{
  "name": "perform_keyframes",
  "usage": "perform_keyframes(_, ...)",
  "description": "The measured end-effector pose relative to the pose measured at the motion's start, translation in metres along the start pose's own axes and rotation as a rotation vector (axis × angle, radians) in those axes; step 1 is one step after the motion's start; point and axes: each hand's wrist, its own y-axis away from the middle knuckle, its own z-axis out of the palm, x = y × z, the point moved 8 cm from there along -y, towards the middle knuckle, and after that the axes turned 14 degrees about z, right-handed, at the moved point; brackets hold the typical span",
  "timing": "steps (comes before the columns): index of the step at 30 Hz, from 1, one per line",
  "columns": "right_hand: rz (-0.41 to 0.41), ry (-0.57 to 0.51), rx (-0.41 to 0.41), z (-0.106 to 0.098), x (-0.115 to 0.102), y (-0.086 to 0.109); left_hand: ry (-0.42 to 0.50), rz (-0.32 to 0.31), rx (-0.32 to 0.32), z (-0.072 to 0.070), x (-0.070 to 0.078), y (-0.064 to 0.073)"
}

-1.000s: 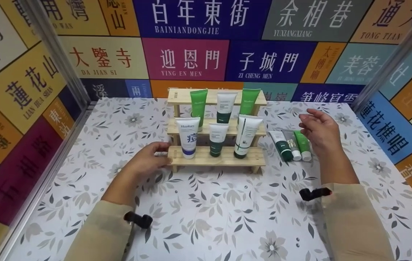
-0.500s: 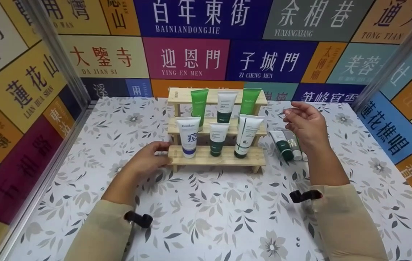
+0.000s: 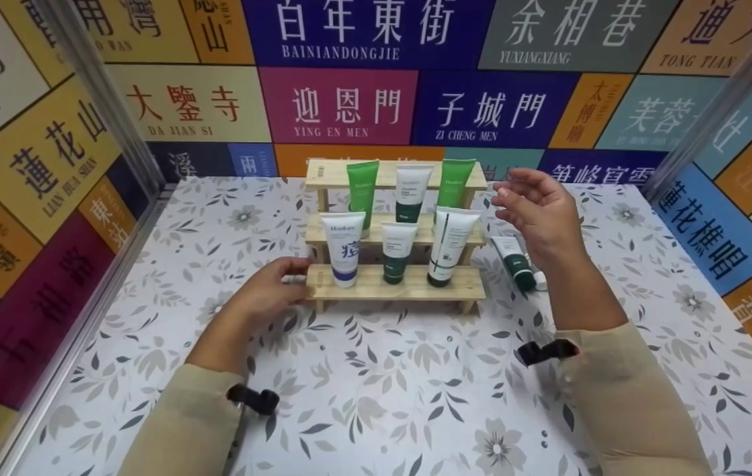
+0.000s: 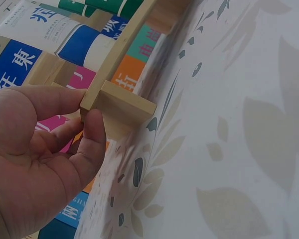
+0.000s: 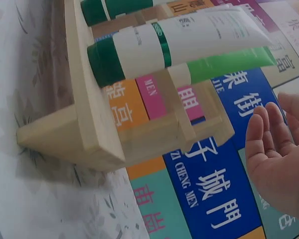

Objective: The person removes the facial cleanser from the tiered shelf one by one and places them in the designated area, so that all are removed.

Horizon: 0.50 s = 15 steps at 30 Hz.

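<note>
A three-step wooden display stand holds several squeeze tubes standing on their caps. Its bottom step bears a white tube with blue print, a white and dark green tube and a larger white tube with a dark green cap. Two green tubes and another white and dark green one stand behind. My left hand pinches the left end of the bottom step, thumb and finger at its corner. Off the stand's right side, my right hand hangs in the air, fingers loosely bent, holding nothing.
To the right of the stand, tubes lie on the flowered tabletop: a white and dark green tube shows, with a white cap beside it, the others behind my right hand. Printed panels wall the back and sides.
My right hand has moved left and slightly up, from over the lying tubes toward the stand's right side, now covering the lying green tube. My left hand has kept its place on the stand.
</note>
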Motion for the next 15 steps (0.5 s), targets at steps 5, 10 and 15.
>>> perform_keyframes(5,-0.031,0.003,-0.024,0.013,-0.006,-0.001,0.014,-0.007,-0.008,0.001,0.002,0.001)
perform_keyframes(10,-0.044,0.018,-0.030,0.022,-0.008,-0.002,0.016,0.005,-0.007,0.000,0.002,0.001)
perform_keyframes(15,-0.058,0.062,-0.046,0.034,-0.008,-0.004,0.033,0.032,-0.010,0.000,0.001,0.001)
